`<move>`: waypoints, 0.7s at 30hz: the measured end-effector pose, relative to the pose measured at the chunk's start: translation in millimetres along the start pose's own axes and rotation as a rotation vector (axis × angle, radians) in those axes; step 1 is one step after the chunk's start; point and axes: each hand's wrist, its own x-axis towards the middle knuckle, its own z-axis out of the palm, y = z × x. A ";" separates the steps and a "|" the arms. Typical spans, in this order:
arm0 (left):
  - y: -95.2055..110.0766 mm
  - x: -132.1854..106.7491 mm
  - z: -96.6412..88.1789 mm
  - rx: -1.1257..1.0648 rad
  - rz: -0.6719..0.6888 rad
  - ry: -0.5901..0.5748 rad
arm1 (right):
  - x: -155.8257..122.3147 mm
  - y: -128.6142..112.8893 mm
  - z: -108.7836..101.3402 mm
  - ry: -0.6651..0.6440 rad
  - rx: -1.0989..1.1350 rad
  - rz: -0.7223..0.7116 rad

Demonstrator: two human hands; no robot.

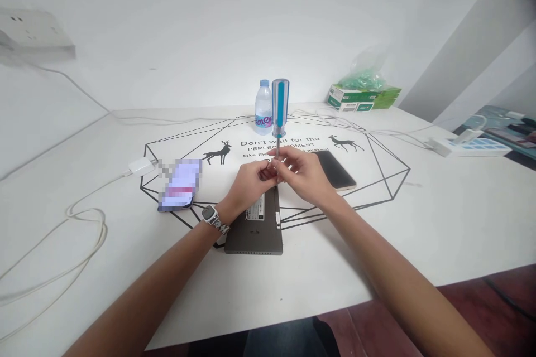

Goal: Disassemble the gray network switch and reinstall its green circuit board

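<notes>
A dark grey flat device (pixel 255 231) with a white label lies on the white table (pixel 301 279) in front of me. A screwdriver with a blue and clear handle (pixel 280 101) stands upright over its far end. My right hand (pixel 304 173) pinches the metal shaft just below the handle. My left hand (pixel 247 184), with a watch on the wrist, has its fingers closed near the shaft's lower part at the device's far edge. The screwdriver tip is hidden behind the fingers.
A phone with a lit screen (pixel 180 189) lies left of the device, a dark phone (pixel 337 170) to the right. A water bottle (pixel 263 107) stands behind the screwdriver. A green box (pixel 360 97), a power strip (pixel 469 146) and white cables (pixel 84 223) are also on the table.
</notes>
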 end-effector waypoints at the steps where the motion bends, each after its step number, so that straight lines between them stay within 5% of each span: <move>1: 1.0 -0.2 0.1 0.019 0.003 -0.006 | 0.0 0.1 -0.2 -0.004 0.002 0.006; 5: 2.9 -2.1 -2.2 0.076 0.017 -0.113 | 0.0 -1.4 -1.0 -0.010 -0.012 0.028; 10: -1.8 -2.1 -0.3 0.109 0.024 0.001 | -0.3 -4.4 -0.7 -0.025 -0.045 0.014; 16: -2.4 -3.3 -1.7 0.106 0.048 -0.105 | 0.0 -4.7 -0.8 -0.045 -0.043 0.021; 21: 0.8 -2.8 0.9 0.094 0.022 -0.007 | 0.2 -5.3 -0.9 -0.005 -0.061 0.000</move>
